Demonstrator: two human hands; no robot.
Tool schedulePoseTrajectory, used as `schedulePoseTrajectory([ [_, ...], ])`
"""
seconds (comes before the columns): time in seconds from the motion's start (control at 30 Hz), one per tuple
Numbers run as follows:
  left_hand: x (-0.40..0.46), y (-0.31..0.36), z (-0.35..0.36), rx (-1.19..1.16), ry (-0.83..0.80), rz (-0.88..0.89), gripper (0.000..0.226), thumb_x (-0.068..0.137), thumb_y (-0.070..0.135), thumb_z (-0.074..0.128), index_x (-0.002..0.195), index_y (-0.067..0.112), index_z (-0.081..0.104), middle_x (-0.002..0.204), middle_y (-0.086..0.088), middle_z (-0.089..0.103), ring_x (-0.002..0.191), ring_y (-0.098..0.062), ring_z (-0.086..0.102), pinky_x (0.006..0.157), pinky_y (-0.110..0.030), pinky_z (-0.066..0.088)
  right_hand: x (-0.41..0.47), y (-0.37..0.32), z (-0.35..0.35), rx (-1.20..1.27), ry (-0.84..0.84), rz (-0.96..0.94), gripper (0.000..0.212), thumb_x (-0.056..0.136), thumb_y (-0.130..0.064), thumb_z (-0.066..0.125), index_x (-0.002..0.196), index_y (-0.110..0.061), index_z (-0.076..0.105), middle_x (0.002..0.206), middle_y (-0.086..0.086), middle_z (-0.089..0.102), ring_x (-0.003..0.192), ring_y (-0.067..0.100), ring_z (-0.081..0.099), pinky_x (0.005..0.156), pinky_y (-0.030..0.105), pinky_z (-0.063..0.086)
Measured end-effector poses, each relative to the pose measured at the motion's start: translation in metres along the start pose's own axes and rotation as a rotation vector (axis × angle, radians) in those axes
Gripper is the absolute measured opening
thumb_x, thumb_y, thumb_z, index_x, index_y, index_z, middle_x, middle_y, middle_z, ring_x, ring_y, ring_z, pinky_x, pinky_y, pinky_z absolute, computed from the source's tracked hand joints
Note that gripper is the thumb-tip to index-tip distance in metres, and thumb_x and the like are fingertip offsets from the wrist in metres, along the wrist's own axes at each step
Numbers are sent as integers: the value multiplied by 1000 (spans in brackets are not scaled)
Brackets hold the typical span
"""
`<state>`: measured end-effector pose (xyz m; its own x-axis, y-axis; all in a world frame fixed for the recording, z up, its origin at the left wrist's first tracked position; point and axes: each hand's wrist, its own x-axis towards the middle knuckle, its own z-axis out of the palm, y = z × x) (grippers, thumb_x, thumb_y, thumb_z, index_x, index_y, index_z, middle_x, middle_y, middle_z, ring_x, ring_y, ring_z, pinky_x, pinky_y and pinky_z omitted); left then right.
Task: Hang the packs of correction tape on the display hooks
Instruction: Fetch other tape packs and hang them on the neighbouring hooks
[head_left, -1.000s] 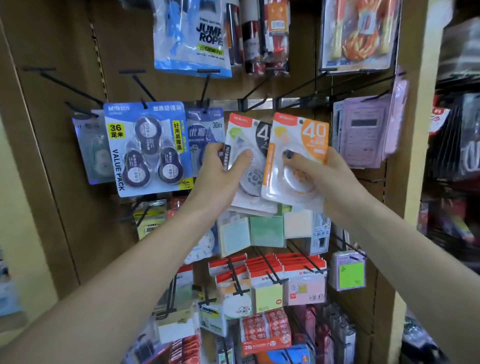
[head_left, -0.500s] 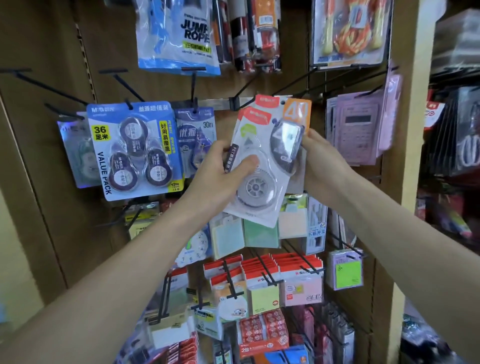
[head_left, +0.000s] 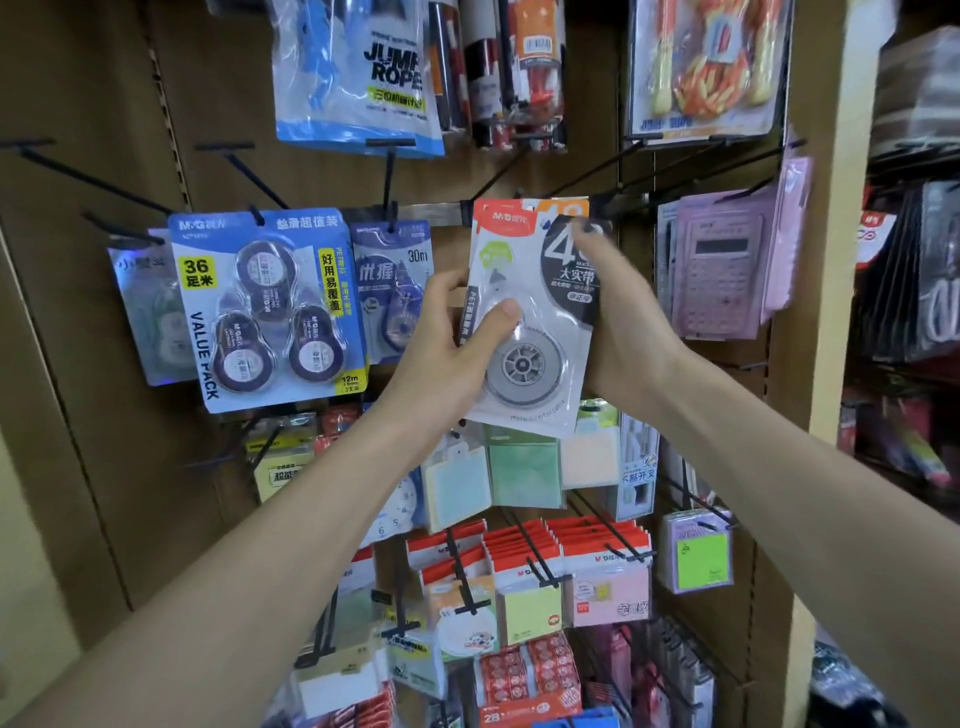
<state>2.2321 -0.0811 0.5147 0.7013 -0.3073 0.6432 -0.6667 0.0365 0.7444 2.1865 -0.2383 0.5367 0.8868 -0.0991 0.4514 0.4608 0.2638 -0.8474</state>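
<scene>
A correction tape pack (head_left: 535, 322) with a red header, black label and grey tape wheel stands upright in front of the pegboard. My left hand (head_left: 447, 353) grips its left edge, thumb on the clear blister. My right hand (head_left: 618, 312) holds its right side, a fingertip on the black label. Behind it an orange-labelled pack (head_left: 563, 207) peeks out at the top. To the left hang a blue three-tape value pack (head_left: 270, 306) and a 30 m tape pack (head_left: 392, 291) on black hooks (head_left: 387, 182).
Jump rope bags (head_left: 358, 67) hang above, and pink calculators (head_left: 722, 265) at the right. Sticky-note pads (head_left: 524, 473) and red-topped packs (head_left: 571, 566) crowd the hooks below. Bare black hooks (head_left: 78, 176) stick out at the upper left. A wooden post (head_left: 826, 312) borders the display on the right.
The two packs, side by side a second ago, are now stacked, black-labelled one in front. My right hand has shifted from the orange pack's face to the stack's right edge.
</scene>
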Motion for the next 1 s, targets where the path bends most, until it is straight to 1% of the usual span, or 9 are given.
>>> schedulePoseTrajectory([
  [0.03, 1, -1, 1, -9, 7, -1, 47, 88, 53, 68, 128, 40, 48, 124, 0, 72, 112, -19, 73, 100, -52, 57, 2, 2, -1, -44, -20, -22, 53, 100, -39, 60, 144, -10, 59, 134, 18, 71, 122, 35, 69, 105, 51, 55],
  [0.1, 3, -3, 3, -31, 15, 6, 48, 92, 46, 68, 134, 35, 46, 126, -2, 70, 112, -18, 73, 100, -50, 58, 8, 6, -5, -118, -37, -63, 64, 87, -26, 74, 145, -10, 55, 132, 19, 71, 117, 36, 71, 99, 51, 59],
  [0.23, 6, -6, 10, -41, 64, 53, 49, 92, 41, 69, 135, 32, 48, 125, -3, 68, 112, -17, 71, 102, -47, 57, 12, 12, -11, -177, 15, -83, 81, 77, -30, 86, 148, -19, 49, 133, 9, 72, 117, 31, 73, 103, 54, 56],
  [0.3, 7, -8, 12, -29, 89, 81, 46, 96, 37, 70, 135, 34, 46, 127, -1, 67, 114, -13, 69, 103, -42, 56, 9, 16, -12, -225, 47, -82, 82, 76, -38, 86, 148, -24, 48, 132, 0, 73, 118, 23, 72, 106, 50, 55],
  [0.4, 10, -10, 14, -6, 110, 109, 47, 98, 33, 70, 138, 30, 45, 131, 1, 66, 117, -7, 67, 104, -35, 55, 3, 21, -12, -295, 64, -59, 66, 90, -42, 78, 147, -30, 47, 132, -9, 71, 118, 13, 71, 107, 43, 54],
  [0.6, 15, -11, 17, 7, 105, 103, 46, 98, 33, 70, 135, 30, 44, 130, 5, 64, 117, -4, 65, 104, -32, 54, 1, 17, -10, -281, 62, -29, 49, 97, -39, 71, 142, -38, 54, 128, -13, 73, 117, 11, 71, 103, 39, 55],
  [0.77, 23, -11, 15, -8, 92, 74, 43, 98, 33, 70, 131, 37, 42, 128, 8, 64, 113, -2, 66, 99, -27, 54, 8, 19, -7, -301, 116, -62, 52, 94, -42, 73, 142, -37, 54, 130, -11, 72, 118, 13, 70, 108, 44, 53],
  [0.9, 25, -15, 15, -2, 86, 69, 47, 98, 35, 70, 136, 33, 42, 130, 4, 65, 116, -7, 67, 106, -36, 54, 11, 21, -8, -310, 132, -84, 55, 91, -44, 74, 142, -37, 54, 128, -13, 73, 117, 11, 70, 109, 43, 52],
  [1.0, 25, -14, 16, -10, 77, 60, 46, 98, 36, 69, 136, 33, 42, 129, 7, 66, 115, -3, 68, 106, -33, 54, 11, 22, -8, -308, 160, -89, 51, 92, -44, 74, 139, -36, 57, 126, -15, 74, 115, 8, 71, 107, 39, 53],
])
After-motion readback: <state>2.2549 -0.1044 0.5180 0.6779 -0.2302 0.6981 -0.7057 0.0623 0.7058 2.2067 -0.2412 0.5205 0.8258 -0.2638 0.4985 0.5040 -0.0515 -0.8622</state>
